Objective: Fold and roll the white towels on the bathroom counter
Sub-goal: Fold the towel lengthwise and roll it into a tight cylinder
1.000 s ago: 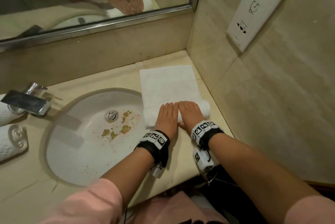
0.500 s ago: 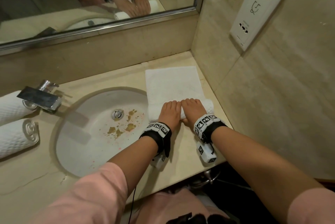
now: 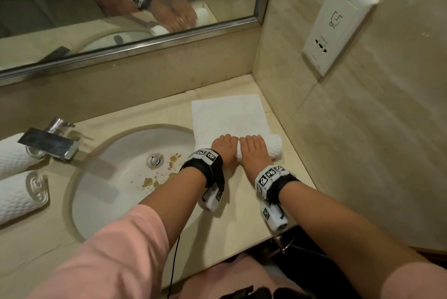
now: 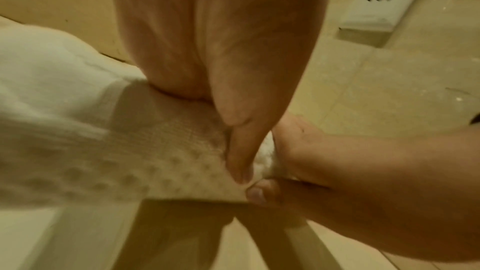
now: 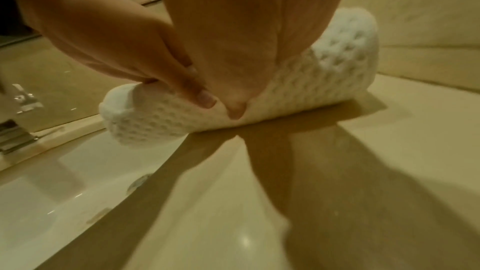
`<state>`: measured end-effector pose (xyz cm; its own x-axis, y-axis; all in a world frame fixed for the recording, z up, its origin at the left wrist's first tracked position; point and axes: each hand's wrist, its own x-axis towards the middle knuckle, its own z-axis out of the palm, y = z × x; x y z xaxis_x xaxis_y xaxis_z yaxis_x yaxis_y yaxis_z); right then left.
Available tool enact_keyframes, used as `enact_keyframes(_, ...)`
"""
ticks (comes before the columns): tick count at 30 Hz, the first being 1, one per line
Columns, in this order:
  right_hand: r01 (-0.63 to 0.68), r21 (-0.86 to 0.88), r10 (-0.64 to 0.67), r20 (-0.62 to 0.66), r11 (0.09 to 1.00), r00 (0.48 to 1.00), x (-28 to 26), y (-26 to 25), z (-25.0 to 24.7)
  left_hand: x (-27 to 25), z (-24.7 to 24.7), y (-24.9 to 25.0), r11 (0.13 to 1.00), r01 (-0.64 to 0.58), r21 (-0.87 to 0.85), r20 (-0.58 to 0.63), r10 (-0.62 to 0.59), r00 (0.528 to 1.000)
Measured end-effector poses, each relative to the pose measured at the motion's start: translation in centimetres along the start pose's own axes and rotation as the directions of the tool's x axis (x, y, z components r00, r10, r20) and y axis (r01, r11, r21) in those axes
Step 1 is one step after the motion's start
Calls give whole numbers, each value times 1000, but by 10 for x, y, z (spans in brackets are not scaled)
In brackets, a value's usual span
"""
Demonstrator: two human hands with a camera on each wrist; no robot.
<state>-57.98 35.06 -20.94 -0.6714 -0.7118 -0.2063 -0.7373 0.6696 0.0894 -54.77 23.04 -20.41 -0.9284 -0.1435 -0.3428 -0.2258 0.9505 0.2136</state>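
Observation:
A white waffle-textured towel (image 3: 227, 115) lies on the counter to the right of the sink, its far part flat and its near part wound into a roll (image 3: 274, 146). My left hand (image 3: 223, 145) and right hand (image 3: 254, 148) sit side by side on the roll, with the fingers curled over its far side. In the left wrist view the left thumb (image 4: 239, 159) presses the towel roll (image 4: 91, 151) next to the right hand (image 4: 363, 192). In the right wrist view the right thumb (image 5: 235, 110) touches the near face of the roll (image 5: 324, 81) beside the left hand (image 5: 103, 38).
The sink (image 3: 101, 197) with brown stains and a drain (image 3: 154, 160) is just left of the towel. A chrome faucet (image 3: 48, 141) and two rolled white towels (image 3: 17, 192) stand at far left. The tiled wall with a socket plate (image 3: 336, 23) is close on the right.
Both hands have pushed the roll away toward the mirror. Their fingers went from lying straight to curling over it. The flat part of the towel is shorter.

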Motion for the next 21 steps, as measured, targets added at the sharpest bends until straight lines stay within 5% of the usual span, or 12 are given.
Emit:
enact_keyframes(11,156,-67,-139,208,986,968,54,23,-22,-10,18,21,933,131,335,-159,-81,984)
enact_keyframes(21,62,-162,-49,78,985,996,7,10,-8,13,3,2,978,53,199,-81,-38,996)
